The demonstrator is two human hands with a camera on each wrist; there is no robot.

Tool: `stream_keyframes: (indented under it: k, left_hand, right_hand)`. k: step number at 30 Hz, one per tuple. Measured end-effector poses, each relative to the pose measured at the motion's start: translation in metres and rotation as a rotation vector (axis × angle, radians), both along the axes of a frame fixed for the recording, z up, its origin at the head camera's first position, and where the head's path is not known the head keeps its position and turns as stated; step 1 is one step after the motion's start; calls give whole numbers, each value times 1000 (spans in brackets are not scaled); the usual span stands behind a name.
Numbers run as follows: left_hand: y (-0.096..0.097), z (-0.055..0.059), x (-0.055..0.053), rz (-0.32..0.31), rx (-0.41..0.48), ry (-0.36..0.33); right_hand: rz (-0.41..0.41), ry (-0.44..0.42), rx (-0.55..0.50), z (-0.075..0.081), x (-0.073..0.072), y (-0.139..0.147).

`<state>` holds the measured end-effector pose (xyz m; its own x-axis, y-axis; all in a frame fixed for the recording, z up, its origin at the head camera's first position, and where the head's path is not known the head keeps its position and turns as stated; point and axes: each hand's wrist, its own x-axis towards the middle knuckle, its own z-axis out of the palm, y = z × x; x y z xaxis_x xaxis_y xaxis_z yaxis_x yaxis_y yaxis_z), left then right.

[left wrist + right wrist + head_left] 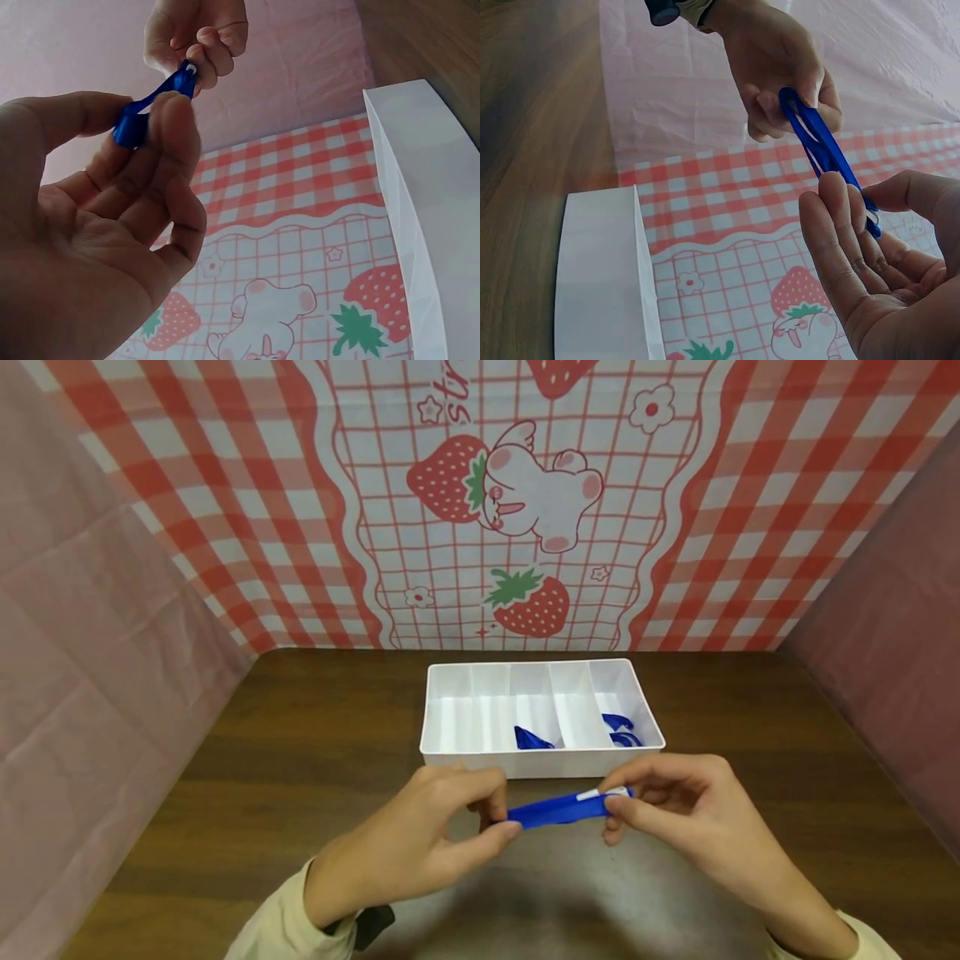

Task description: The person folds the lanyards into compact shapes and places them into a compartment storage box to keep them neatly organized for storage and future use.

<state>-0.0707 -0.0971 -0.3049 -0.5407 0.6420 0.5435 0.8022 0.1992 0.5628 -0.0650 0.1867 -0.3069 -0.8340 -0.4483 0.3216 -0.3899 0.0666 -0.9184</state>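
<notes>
A folded loop of blue ribbon (557,811) is stretched between both hands, just in front of the white tray. My left hand (420,839) pinches its left end between thumb and fingers. At the other end, my right hand (686,814) pinches the ribbon beside a small white piece (600,794), whose kind I cannot tell. The right wrist view shows the ribbon (826,146) as a long narrow loop with a gap between its layers. In the left wrist view the ribbon's near end (131,131) curves round between thumb and fingers.
The white divided tray (540,765) stands behind the hands on the dark wooden table (315,735). Blue pieces (531,739) lie in a middle compartment, and more blue ribbon pieces (622,731) in the right one. A strawberry-print cloth (525,543) hangs at the back; pinkish cloths (97,635) flank it.
</notes>
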Motion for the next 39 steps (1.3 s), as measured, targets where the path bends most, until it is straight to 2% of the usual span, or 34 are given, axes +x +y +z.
stream_keyframes:
  k: [8, 15, 20, 23, 25, 27, 31, 32, 34, 37, 39]
  left_hand:
    - [1, 1, 0, -75, 31, -96]
    - [-2, 2, -1, -130, 41, -140]
    - [-4, 2, -4, -227, 33, -219]
    - [-6, 2, -5, -310, 3, -248]
    - [-6, 1, -5, -334, -18, -223]
    - [-5, 1, -5, -327, -18, -185]
    - [2, -2, -4, -208, 29, -42]
    - [4, -2, -3, -196, 38, -22]
    - [8, -2, -1, -230, 50, -18]
    - [11, -2, 1, -335, 29, -64]
    - [12, -3, 2, -358, 11, -82]
  right_hand:
    - [20, 9, 35, 0, -1, 2]
    - [52, 5, 47, -4, -5, 4]
    - [82, -10, 52, -9, -9, 3]
    - [82, -5, 67, -12, -11, 2]
    - [74, -9, 80, -14, -12, 2]
    - [76, -13, 83, -16, -13, 2]
    - [82, -51, 77, -19, -17, 1]
    - [94, -57, 70, -20, -18, 0]
    - [120, -68, 63, -22, -19, -1]
    - [154, -70, 63, -25, -19, -2]
    - [157, -71, 75, -26, -18, -3]
